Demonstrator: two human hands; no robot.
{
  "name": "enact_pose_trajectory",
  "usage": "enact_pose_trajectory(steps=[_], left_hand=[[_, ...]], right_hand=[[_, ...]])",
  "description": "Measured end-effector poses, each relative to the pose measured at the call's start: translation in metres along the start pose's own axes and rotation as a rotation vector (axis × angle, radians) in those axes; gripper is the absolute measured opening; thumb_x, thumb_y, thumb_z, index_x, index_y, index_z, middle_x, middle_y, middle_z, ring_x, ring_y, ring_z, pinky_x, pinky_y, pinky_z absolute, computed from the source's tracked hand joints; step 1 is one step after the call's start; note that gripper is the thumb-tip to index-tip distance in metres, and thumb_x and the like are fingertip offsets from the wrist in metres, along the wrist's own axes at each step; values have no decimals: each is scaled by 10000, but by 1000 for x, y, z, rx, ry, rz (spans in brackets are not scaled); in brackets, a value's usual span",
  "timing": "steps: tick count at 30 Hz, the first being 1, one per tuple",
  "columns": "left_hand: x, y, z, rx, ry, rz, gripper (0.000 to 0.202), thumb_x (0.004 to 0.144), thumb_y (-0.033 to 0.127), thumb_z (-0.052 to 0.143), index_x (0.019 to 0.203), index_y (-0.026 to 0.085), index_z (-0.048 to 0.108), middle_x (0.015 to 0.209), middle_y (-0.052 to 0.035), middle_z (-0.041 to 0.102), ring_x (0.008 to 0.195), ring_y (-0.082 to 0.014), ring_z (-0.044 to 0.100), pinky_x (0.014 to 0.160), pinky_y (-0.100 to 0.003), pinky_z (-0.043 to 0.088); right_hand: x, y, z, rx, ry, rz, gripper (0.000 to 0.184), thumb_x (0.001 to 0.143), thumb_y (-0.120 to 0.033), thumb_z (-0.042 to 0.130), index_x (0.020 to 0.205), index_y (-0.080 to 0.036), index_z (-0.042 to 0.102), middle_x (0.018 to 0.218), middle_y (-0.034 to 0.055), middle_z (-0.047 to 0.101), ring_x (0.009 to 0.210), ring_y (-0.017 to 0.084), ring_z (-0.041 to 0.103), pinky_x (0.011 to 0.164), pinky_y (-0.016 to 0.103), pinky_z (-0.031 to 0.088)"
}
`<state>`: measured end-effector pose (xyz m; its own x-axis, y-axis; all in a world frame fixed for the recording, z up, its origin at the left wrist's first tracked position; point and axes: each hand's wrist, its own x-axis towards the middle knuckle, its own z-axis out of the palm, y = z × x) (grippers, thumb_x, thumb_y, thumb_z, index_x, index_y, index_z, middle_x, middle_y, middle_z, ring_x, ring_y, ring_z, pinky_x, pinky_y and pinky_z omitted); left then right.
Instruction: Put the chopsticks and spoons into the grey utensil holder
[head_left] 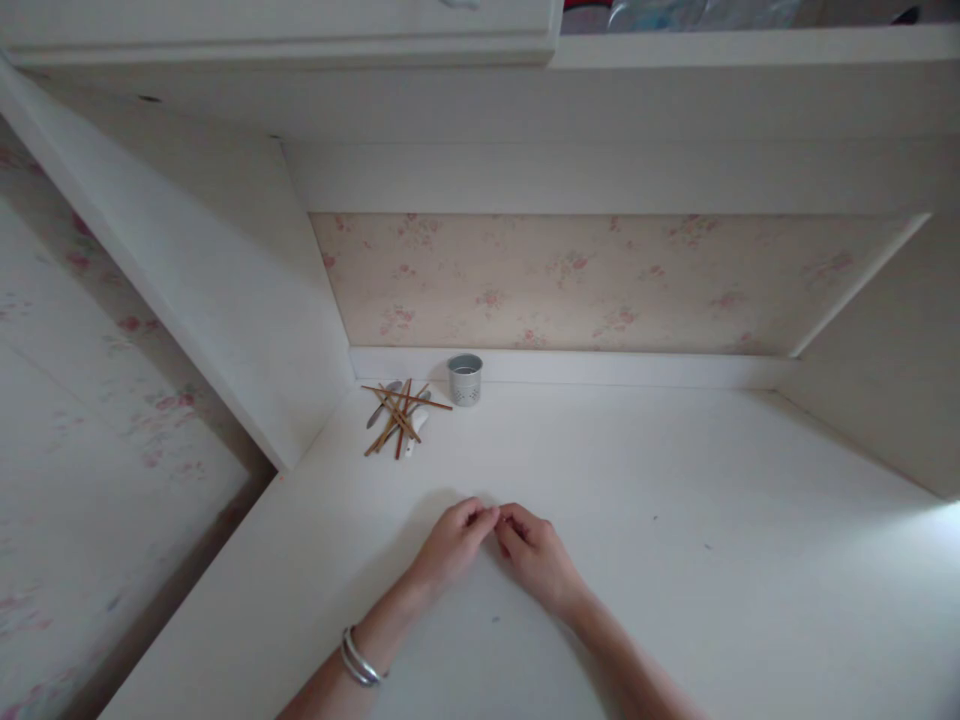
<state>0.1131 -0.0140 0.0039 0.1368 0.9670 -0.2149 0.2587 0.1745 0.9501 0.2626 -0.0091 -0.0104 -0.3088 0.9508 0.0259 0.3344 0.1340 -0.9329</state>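
We have left hand (452, 543) and right hand (541, 560) curled, tips pressed together — chopsticks (397, 414) piled beside upright cup (466, 386).

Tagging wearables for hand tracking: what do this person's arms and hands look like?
Both the left hand and right hand are bare, no gloves. No sleeves show on either forearm. A shiny silver bracelet, looped in what looks like two rounded bands, circles the left wrist; nothing is worn on the right wrist. No cables or markings visible; rings too small to tell.
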Motion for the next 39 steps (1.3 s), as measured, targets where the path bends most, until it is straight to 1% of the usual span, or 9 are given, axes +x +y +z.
enact_pose_trajectory(steps=[3,6,10,12,18,22,25,31,39], left_hand=[[18,-2,-23,159,243,133,369,850,523,452,675,199,448,578,55,418,554,-108,417,548,-229,334],[49,-1,-60,439,504,228,303,847,496,455,797,200,499,706,16,513,686,-150,515,671,-262,419],[93,12,-107,619,660,197,398,792,481,530,1026,161,566,1051,-119,566,1037,-281,517,929,-414,391],[112,18,-123,803,720,51,493,810,536,480,1148,189,570,1226,-147,519,1165,-343,455,963,-490,368],[159,18,-150,927,630,-39,641,803,659,396,1332,314,503,1526,-110,276,1362,-445,204,1012,-721,141],[188,8,-164,958,543,-121,733,772,730,363,1382,334,453,1571,-98,189,1379,-486,130,964,-788,87],[202,3,-170,974,492,-167,753,767,741,358,1403,342,424,1569,-95,204,1377,-499,123,943,-808,73],[200,3,-163,1034,440,-130,674,779,696,373,1331,339,521,1523,-82,315,1358,-479,208,993,-736,170],[161,4,-135,1120,377,-21,504,828,530,412,1245,314,595,1457,-32,432,1357,-363,294,1074,-527,259]], right_hand=[[0,1,1,-27,-18,10,284,906,-375,418,818,-191,616,586,-37,489,543,121,435,522,226,308],[1,3,2,-58,-20,0,288,911,-383,429,814,-197,625,569,-41,489,521,115,421,508,223,288],[5,5,1,-78,-9,-40,276,916,-362,432,817,-203,635,572,-32,511,527,116,435,511,218,290],[7,5,1,-78,-3,-49,269,916,-347,434,819,-204,640,576,-26,521,532,117,446,513,214,297],[10,6,-2,-61,12,-28,265,909,-318,440,812,-196,654,567,-24,526,516,107,441,490,209,286],[14,8,-5,3,24,19,258,902,-324,450,826,-187,655,571,-21,539,510,105,455,482,208,296],[17,10,-5,53,26,38,263,899,-331,448,836,-183,656,559,-22,544,492,103,459,479,209,311],[20,12,-5,77,25,53,274,896,-335,441,824,-184,657,549,-21,554,483,104,462,475,211,317],[22,10,-7,72,12,5,247,890,-301,445,819,-184,651,557,-26,560,493,101,474,489,205,319]])
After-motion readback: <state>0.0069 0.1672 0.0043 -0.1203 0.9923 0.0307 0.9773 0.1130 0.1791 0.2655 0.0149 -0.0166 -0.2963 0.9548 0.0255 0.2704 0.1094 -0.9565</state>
